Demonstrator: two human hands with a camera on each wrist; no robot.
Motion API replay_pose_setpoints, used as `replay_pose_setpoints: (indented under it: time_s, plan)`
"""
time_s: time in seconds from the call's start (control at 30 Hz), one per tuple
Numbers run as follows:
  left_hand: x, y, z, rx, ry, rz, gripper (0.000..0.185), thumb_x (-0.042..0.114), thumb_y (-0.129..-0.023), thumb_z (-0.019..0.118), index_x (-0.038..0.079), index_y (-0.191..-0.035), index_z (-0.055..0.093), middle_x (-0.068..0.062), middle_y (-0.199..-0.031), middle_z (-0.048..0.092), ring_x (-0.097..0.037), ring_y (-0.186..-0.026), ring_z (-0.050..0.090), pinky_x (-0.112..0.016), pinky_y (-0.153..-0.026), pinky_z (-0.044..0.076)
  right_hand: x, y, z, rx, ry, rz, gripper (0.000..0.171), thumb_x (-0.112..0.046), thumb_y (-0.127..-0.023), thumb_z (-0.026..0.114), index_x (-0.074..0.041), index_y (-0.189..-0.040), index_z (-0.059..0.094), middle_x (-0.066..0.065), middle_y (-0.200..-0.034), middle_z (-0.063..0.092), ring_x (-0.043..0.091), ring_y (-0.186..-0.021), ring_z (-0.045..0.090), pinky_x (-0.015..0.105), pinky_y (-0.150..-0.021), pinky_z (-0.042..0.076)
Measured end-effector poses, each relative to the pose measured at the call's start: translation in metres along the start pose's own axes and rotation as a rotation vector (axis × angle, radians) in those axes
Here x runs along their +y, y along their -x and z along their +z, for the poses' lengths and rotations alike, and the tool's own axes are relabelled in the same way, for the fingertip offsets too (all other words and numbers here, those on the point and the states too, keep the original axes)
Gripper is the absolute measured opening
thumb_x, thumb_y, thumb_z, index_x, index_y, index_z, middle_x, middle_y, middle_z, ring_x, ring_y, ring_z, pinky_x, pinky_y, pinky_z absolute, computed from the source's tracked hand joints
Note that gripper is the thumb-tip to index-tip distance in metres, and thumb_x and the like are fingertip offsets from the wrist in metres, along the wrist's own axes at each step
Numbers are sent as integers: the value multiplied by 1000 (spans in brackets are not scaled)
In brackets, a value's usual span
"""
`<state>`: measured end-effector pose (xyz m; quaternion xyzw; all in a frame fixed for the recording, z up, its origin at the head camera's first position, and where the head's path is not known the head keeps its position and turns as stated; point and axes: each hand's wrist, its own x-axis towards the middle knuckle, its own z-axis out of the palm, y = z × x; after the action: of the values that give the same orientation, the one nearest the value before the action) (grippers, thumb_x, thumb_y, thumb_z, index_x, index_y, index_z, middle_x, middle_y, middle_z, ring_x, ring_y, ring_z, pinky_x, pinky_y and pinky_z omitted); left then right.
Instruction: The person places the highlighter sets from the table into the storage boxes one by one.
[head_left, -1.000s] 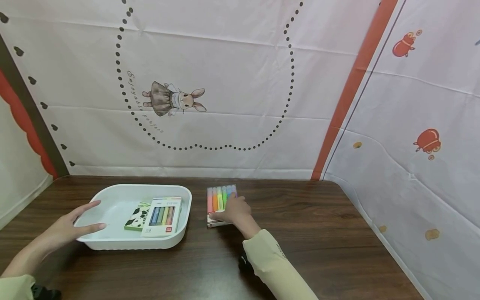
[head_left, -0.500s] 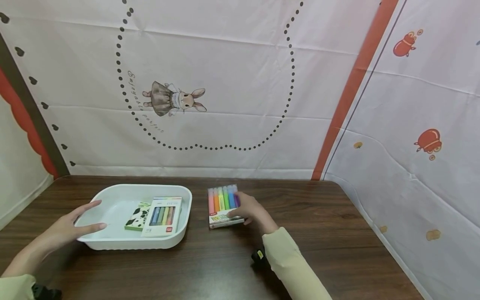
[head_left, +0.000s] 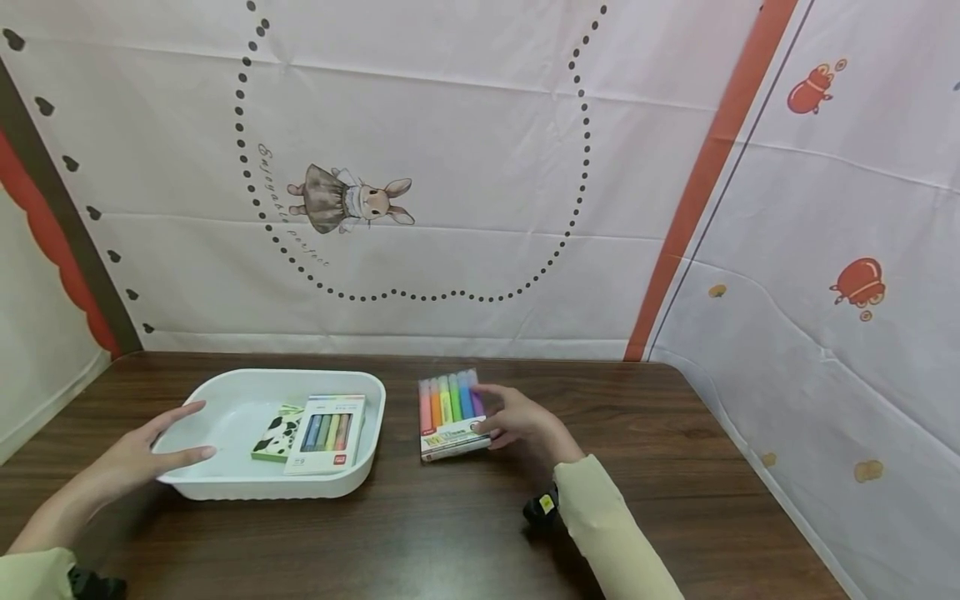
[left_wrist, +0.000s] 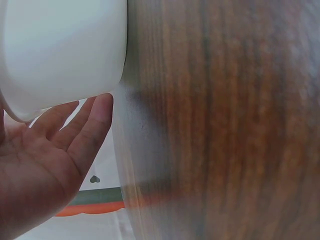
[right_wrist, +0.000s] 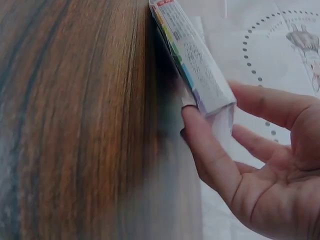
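The right hand (head_left: 525, 421) has slid off the top of the highlighter pack (head_left: 450, 414) to its right-hand edge; a second ago it lay over the lower half of the pack and hid the label, and now all six coloured caps and the label show in the head view. The right wrist view shows the grip plainly: the thumb (right_wrist: 210, 155) is tucked under the pack's near corner and the other fingers (right_wrist: 270, 107) curve over its far face, so the hand pinches the pack by the edge. In that view a dark gap shows between the gripped edge and the wooden table (head_left: 675, 467), so that side seems tipped up; the head view shows the pack on the table, just right of the white tray (head_left: 225, 487) and apart from it, turned a little from where it lay before. Judged from this, the shift from a flat cover to an edge pinch reads as the start of a lift.

The left hand (head_left: 142, 458) has not moved; its fingers are straight and spread, and they rest against the tray's left rim and outer wall (left_wrist: 65, 55), steadying it. Inside the tray lie a boxed set of pens (head_left: 326, 433) and a black-and-white patterned card (head_left: 273, 435), side by side and unchanged.
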<state>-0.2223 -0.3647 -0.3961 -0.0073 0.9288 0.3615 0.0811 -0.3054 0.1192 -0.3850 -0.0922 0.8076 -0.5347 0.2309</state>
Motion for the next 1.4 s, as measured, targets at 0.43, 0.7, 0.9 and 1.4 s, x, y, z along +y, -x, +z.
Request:
replay_pose_setpoints:
  time_s: [0.43, 0.7, 0.9, 1.4]
  plan:
    - [0, -1, 0, -12, -9, -20, 87, 44, -87, 56, 2, -145, 6, -43, -137, 0, -64, -119, 7, -74, -84, 19, 14, 3, -7, -25, -194, 18, 70, 2, -79, 66, -20, -139, 39, 20, -115, 52, 27, -84, 62, 40, -68, 55]
    - [0, -2, -1, -21, -17, -37, 87, 46, -87, 55, 3, -145, 5, -43, -138, 0, -64, -119, 7, -74, -83, 19, 17, 4, -5, -23, -234, -12, 71, 4, -79, 65, -16, -141, 36, 22, -115, 50, 24, -79, 61, 39, -66, 55]
    - [1, -2, -1, -9, -16, -23, 87, 45, -87, 56, 2, -144, 7, -43, -137, 1, -64, -119, 8, -74, -84, 19, 13, 7, -3, -20, -254, -17, 71, 4, -80, 65, -16, -141, 35, 22, -116, 51, 24, -79, 61, 37, -65, 55]
    - [1, -1, 0, -7, -15, -11, 86, 43, -87, 56, 1, -144, 8, -43, -137, 1, -64, -119, 8, -74, -84, 19, 7, 10, -1, -23, -295, -41, 71, 3, -80, 65, -18, -141, 36, 21, -116, 50, 24, -81, 62, 39, -68, 55]
